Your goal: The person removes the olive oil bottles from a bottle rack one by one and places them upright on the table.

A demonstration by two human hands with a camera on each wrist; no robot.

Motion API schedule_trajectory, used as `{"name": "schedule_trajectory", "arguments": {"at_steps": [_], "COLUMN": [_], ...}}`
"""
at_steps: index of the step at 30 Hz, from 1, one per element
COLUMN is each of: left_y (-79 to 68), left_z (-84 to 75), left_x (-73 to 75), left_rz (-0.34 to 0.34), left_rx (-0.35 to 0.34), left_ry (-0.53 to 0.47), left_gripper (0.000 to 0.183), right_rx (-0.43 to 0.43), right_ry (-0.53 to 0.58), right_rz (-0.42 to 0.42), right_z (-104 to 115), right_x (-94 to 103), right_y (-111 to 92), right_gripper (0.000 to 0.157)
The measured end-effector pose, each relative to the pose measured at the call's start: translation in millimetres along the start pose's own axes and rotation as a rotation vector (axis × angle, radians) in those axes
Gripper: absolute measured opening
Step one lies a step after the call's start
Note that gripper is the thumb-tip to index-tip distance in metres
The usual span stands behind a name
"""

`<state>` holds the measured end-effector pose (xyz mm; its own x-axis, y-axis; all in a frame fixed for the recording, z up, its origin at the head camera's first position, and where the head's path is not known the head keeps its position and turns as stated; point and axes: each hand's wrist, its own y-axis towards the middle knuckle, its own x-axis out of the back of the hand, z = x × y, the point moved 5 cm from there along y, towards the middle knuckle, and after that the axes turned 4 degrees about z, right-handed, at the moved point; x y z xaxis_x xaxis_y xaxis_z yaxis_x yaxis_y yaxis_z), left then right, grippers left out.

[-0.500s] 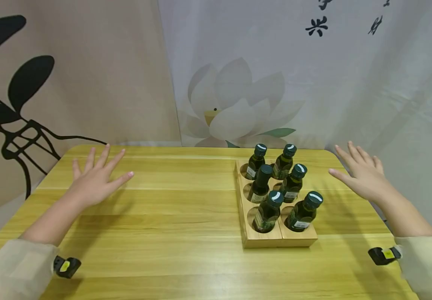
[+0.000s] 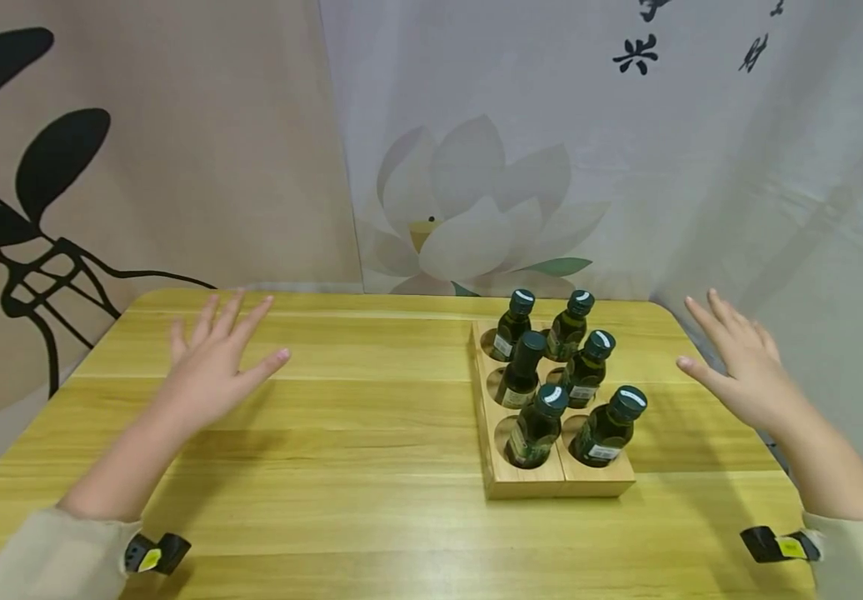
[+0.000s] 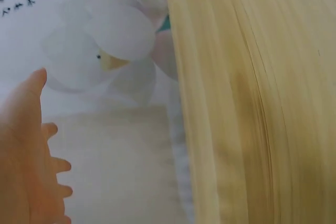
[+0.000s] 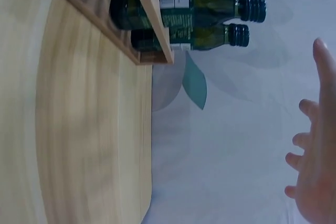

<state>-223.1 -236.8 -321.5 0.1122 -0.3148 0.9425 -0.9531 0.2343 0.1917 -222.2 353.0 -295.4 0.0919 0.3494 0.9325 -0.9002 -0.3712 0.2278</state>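
Note:
Several small dark green glass bottles stand in two rows in a wooden rack right of the table's middle. Among them are a front right bottle, a front left bottle and a middle left one with a taller plain cap. My left hand hovers over the left part of the table, fingers spread, holding nothing. To the right of the rack hangs my right hand, fingers extended and nothing in it. In the right wrist view, bottles lean out of the rack's side, apart from the hand.
The wooden table reaches back to a fabric backdrop printed with a lotus, dark leaves and characters. Small black cameras are strapped at the left wrist and the right wrist.
My left hand has shifted a little right, and my right hand has also moved slightly right. Both forearms sit a bit lower in the head view. Rack and bottles stay in place.

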Motion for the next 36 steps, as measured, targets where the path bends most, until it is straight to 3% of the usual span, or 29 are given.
{"name": "schedule_trajectory", "arguments": {"at_steps": [8, 14, 25, 36], "left_y": [-4.6, -7.6, -6.0, -0.1], "left_z": [-32.1, -54.3, -83.2, -117.3], "left_x": [3.1, 2.9, -13.9, -32.9], "left_rz": [-0.115, -0.163, -0.237, -0.211], "left_rx": [-0.075, -0.119, -0.183, -0.191], "left_ry": [-0.093, -0.183, -0.378, -0.605], "left_gripper": [0.074, 0.072, 0.065, 0.062], "right_rx": [0.081, 0.078, 0.083, 0.160], "right_ry": [0.180, 0.300, 0.520, 0.645], "right_rz": [-0.099, -0.144, -0.178, -0.139], "right_z": [12.8, 20.1, 23.6, 26.3], "right_x": [-7.3, -10.4, -28.2, -55.4], "right_y": [-11.7, -19.6, -31.7, -37.9], "right_gripper": [0.072, 0.071, 0.071, 0.075]}}
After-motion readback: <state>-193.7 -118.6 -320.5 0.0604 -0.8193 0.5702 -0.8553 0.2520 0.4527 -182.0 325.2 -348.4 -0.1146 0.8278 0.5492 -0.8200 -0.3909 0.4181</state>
